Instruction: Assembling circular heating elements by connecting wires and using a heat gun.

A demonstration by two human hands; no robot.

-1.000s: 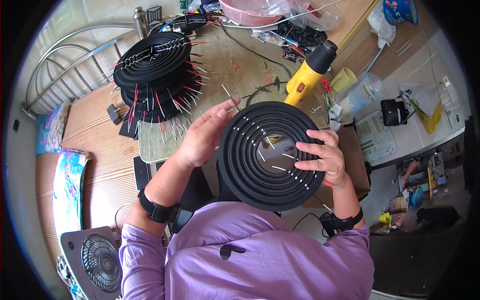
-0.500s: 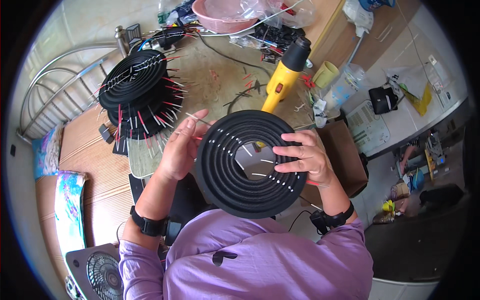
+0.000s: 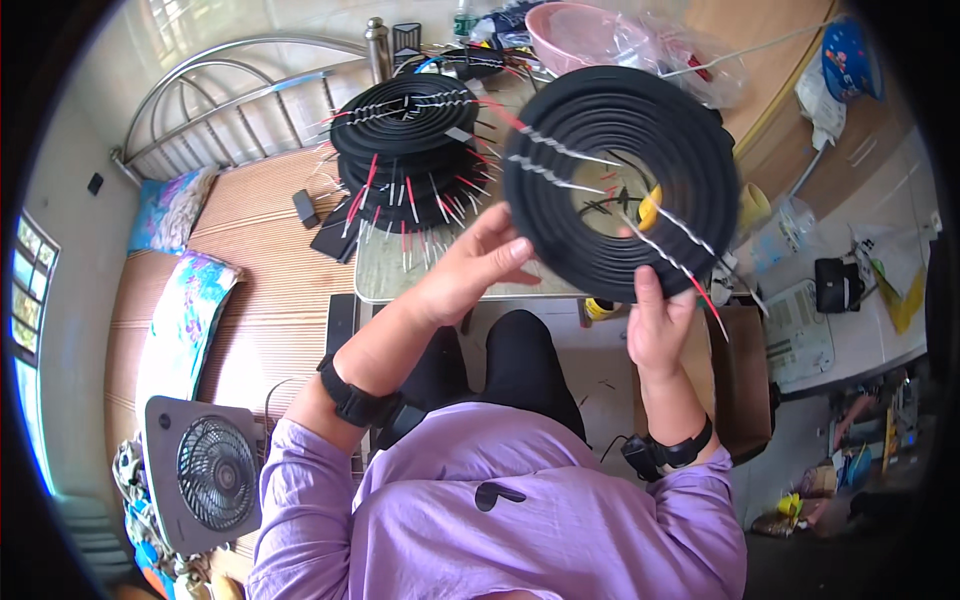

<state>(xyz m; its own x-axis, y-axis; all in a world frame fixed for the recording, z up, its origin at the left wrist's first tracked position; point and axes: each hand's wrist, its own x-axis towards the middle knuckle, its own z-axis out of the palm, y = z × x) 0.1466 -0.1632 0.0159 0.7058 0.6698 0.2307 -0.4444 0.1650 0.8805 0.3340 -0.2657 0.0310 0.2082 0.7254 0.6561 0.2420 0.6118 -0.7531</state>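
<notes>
A black ridged speaker spider [image 3: 540, 205], ring-shaped with a wide centre hole, is held up over the table. Twisted silvery lead wires run across its face in two pairs, some ending in red sleeves. My right hand [image 3: 662, 318] grips its lower rim, thumb on the near face and fingers behind. My left hand [image 3: 470, 265] is by the lower left rim, thumb and fingers apart; whether a fingertip touches the rim I cannot tell. At the left of the table stands a stack of similar spiders [image 3: 405, 135], with red and white wire ends sticking out all round.
Behind the held spider, a yellow tool [image 3: 650, 207] shows through its hole. A pink basin [image 3: 560, 40] and plastic bags sit at the back. A cardboard box [image 3: 740, 375] stands at the right, a grey fan [image 3: 215, 470] at the lower left, beside a bed [image 3: 260, 220].
The spider has gone up and away to the right and now shows a face with longer wires. My right hand has shifted to its lower rim. The whole view has shifted too.
</notes>
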